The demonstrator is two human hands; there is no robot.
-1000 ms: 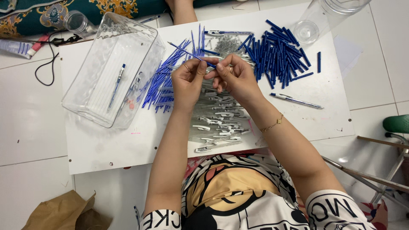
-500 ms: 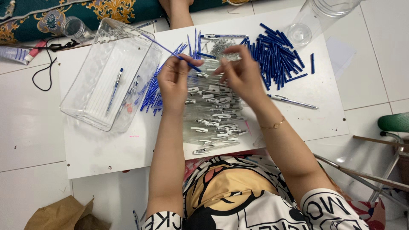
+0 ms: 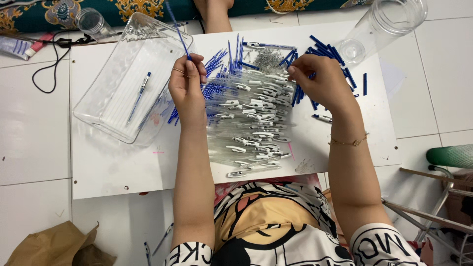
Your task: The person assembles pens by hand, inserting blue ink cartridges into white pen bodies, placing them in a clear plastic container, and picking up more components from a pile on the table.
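Since the earlier frame both hands have drawn apart, and the left hand [image 3: 187,81] now lifts a thin blue refill [image 3: 178,35] upward at upper centre-left.

White board [image 3: 123,167] — flat work surface, fills the middle of the frame.
Clear plastic tray [image 3: 118,103] — rectangular, upper left, holds one assembled pen [image 3: 139,97] lying slantwise.
Clear jar [image 3: 389,19] — upper right, on its side.
Pile of clear pen barrels [image 3: 251,125] — centre, between the forearms, white clips showing.
Heap of blue refills [image 3: 221,61] — just right of the left hand.
Blue caps [image 3: 340,66] — upper right, partly behind the right hand [image 3: 320,79].
Tube-shaped package [image 3: 17,47] — far upper left edge, white and blue with a pink end.

Left hand: fingertips pinched shut on the refill's lower end. Right hand: fingers curled over the barrels and caps; whether it holds anything cannot be told.
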